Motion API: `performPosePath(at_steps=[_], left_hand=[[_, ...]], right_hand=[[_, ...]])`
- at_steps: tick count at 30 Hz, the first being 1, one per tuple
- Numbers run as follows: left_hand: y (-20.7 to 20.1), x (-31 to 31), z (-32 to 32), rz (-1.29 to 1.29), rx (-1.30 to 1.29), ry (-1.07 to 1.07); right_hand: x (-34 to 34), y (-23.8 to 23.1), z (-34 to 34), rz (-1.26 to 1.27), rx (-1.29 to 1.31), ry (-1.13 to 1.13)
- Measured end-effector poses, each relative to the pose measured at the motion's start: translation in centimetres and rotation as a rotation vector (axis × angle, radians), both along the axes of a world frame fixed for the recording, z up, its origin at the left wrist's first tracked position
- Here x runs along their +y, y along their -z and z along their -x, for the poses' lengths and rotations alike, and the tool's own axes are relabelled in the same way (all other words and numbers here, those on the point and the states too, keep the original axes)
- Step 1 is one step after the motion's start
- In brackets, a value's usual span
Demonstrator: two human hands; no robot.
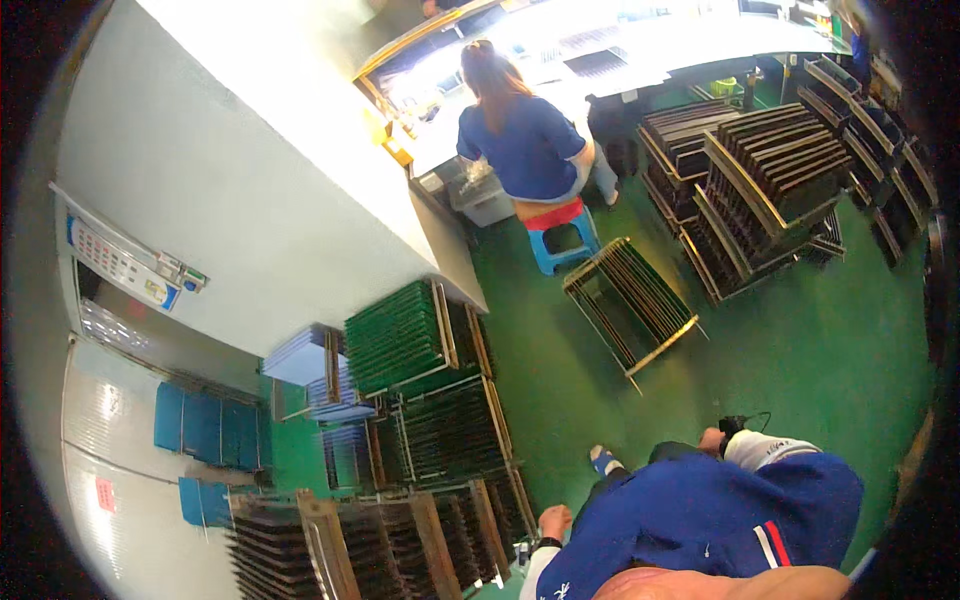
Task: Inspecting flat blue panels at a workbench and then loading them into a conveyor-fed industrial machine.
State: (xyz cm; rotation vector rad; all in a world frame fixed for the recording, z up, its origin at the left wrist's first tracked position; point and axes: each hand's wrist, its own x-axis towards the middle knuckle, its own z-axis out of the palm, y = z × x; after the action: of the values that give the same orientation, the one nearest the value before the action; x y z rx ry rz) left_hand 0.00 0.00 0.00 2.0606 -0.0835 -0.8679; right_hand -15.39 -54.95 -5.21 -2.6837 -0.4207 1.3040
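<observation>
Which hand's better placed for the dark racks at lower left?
Left, probably: the left hand looks much nearer the dark racks; the right hand is on the body's far side.

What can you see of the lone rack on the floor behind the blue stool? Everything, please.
The rack is an open, roughly boxy frame, metal-looking, with many thin dark parallel bars or slats and pale yellowish end bars. Thin prongs jut from its near end. It appears empty, though its inside is dark. It stands on the green floor, angled in view, its far end close to the stool; contact there is unclear. Neither the left hand nor right hand touches it.
</observation>
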Motion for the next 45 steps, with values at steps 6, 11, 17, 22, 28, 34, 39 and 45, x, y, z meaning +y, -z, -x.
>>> performPosePath(at_steps=[6, 11, 17, 22, 28, 34, 39, 45], left_hand=[[-8.2, -8.9, -21.7, 0.052, 0.280, -0.425], [-11.1, -15.9, -32.6, 0.102, 0.278, -0.359], [-9.9, -17.0, -40.3, 0.078, 0.425, -0.252], [-7.0, -14.5, -47.4, -0.020, 0.436, -0.512], [-6.5, -20.4, -60.4, -0.195, 0.176, -0.236], [-4.2, -27.4, -75.9, -0.379, 0.009, 0.133], [-5.5, -33.7, -92.1, 0.051, 0.326, -0.143], [-8.0, -40.9, -103.9, 0.151, 0.353, -0.115]], right_hand=[[5.0, -7.3, -11.7, -0.168, -0.099, 1.087], [3.6, -10.2, -24.2, -0.233, -0.061, 1.239], [-2.7, -9.3, -41.2, -0.037, -0.009, 0.717], [-7.3, -13.6, -57.1, -0.386, -0.265, 1.174], [-12.3, -14.8, -66.1, -0.616, -0.302, 1.551], [-12.6, -15.5, -65.9, -0.171, -0.201, 1.189], [-9.0, -7.2, -62.1, -0.128, -0.072, 1.464], [-4.4, -10.1, -70.3, -0.029, -0.183, 1.433]])
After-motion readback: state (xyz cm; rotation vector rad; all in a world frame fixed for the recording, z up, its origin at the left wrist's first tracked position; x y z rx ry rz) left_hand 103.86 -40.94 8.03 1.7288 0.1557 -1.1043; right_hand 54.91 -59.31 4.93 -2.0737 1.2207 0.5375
